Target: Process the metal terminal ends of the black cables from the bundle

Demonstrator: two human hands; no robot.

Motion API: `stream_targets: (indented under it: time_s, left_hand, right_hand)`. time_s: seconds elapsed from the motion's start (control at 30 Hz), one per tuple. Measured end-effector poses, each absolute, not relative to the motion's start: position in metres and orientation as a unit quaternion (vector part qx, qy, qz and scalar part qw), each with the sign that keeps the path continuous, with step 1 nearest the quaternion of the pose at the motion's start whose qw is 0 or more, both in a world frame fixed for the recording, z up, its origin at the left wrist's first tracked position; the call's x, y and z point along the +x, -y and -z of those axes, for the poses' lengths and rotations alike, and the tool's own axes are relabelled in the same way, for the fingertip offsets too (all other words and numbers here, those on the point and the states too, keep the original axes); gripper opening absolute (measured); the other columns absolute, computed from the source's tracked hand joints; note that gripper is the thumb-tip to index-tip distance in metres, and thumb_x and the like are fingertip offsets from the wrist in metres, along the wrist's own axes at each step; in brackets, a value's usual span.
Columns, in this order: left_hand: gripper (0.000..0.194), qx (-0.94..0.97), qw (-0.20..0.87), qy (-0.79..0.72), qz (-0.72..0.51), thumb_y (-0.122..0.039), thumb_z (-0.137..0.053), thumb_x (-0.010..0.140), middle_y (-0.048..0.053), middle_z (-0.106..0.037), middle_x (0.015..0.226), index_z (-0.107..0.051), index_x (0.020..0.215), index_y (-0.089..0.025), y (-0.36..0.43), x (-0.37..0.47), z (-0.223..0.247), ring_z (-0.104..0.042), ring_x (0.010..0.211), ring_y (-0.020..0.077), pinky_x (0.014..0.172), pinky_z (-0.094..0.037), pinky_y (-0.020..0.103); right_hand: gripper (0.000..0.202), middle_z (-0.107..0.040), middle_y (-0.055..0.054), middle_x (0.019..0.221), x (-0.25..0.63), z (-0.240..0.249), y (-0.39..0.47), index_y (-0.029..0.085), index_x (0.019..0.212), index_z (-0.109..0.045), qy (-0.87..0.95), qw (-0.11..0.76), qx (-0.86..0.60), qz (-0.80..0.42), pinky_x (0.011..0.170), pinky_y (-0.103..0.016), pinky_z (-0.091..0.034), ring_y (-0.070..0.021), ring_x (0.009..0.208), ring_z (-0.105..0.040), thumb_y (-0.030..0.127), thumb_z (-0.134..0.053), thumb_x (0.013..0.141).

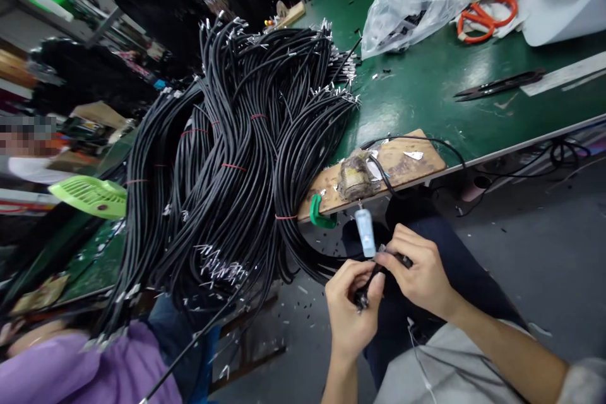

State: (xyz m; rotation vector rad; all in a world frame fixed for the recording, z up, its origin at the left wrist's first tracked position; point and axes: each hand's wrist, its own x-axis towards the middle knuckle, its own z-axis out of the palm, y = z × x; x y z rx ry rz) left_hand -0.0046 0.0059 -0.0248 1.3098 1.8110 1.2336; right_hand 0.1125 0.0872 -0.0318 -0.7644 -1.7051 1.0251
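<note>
Both my hands are close together in front of the wooden board's edge, above my lap. My left hand [354,306] is closed, thumb against fingers, around a black cable [362,298]. Its fingers hide most of what they grip. My right hand [420,268] pinches with thumb and forefinger close to the left one, and a dark cable end [404,260] sticks out past its fingers. Just above the fingertips a pale blue tab [364,232] hangs from a taped block [355,177] on the wooden board [416,154]. Whether the tab touches my fingers I cannot tell.
Large bundles of black cables [250,139] with red ties cover the green table [416,88] at left. A green clamp [322,213] grips the board. Orange-handled scissors [487,17], a plastic bag [411,6] and dark snips [499,84] lie behind. A person's purple sleeve [89,366] is at lower left.
</note>
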Motion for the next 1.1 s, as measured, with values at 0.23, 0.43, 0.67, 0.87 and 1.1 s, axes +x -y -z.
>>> stream_targets:
  time_s: [0.23, 0.43, 0.67, 0.87, 1.1]
  left_hand:
    - [0.009, 0.441, 0.308, -0.667, -0.516, -0.023, -0.060, 0.086, -0.003, -0.049, 0.068, -0.061, 0.079, -0.017, -0.007, 0.003, 0.026, -0.051, 0.050, 0.0070, 0.045, -0.041, 0.016]
    - [0.020, 0.474, 0.325, -0.648, -0.500, -0.024, -0.056, 0.090, -0.003, -0.047, 0.060, -0.061, 0.072, -0.015, -0.009, -0.002, 0.021, -0.047, 0.047, 0.0070, 0.046, -0.036, 0.019]
    - [0.037, 0.472, 0.367, -0.659, -0.456, -0.031, -0.049, 0.094, -0.005, -0.042, 0.050, -0.054, 0.061, -0.014, -0.009, -0.007, 0.015, -0.037, 0.037, 0.0039, 0.039, -0.027, 0.017]
    - [0.034, 0.430, 0.434, -0.637, -0.470, -0.036, -0.054, 0.090, -0.005, -0.046, 0.048, -0.054, 0.063, -0.014, -0.009, -0.007, 0.010, -0.039, 0.033, 0.0036, 0.034, -0.028, 0.015]
    - [0.028, 0.425, 0.413, -0.622, -0.512, -0.027, -0.068, 0.080, -0.002, -0.057, 0.052, -0.051, 0.061, -0.015, -0.014, -0.001, 0.015, -0.058, 0.045, 0.0101, 0.046, -0.045, 0.018]
  right_hand:
    - [0.017, -0.054, -0.003, 0.068, 0.106, 0.044, -0.076, 0.016, 0.074, -0.065, 0.534, 0.524, -0.264, -0.608, 0.061, -0.030, -0.041, -0.0158, 0.067, -0.048, 0.019, -0.056, 0.088]
    - [0.026, -0.046, 0.001, 0.063, 0.098, 0.045, -0.076, 0.016, 0.067, -0.062, 0.219, 0.367, -0.171, -0.887, 0.047, -0.024, -0.041, -0.0122, 0.055, -0.044, 0.039, -0.069, 0.077]
    - [0.030, -0.052, -0.001, 0.071, 0.110, 0.044, -0.083, 0.015, 0.076, -0.064, 0.316, 0.404, -0.217, -0.830, 0.060, -0.025, -0.041, -0.0116, 0.063, -0.046, 0.044, -0.061, 0.085]
    - [0.021, -0.054, -0.001, 0.072, 0.116, 0.040, -0.086, 0.016, 0.073, -0.062, 0.476, 0.433, -0.247, -0.724, 0.060, -0.025, -0.044, -0.0128, 0.065, -0.052, 0.034, -0.071, 0.078]
    - [0.015, -0.053, 0.000, 0.066, 0.104, 0.039, -0.070, 0.018, 0.068, -0.057, 0.486, 0.541, -0.339, -0.596, 0.054, -0.026, -0.042, -0.0130, 0.060, -0.050, 0.020, -0.066, 0.080]
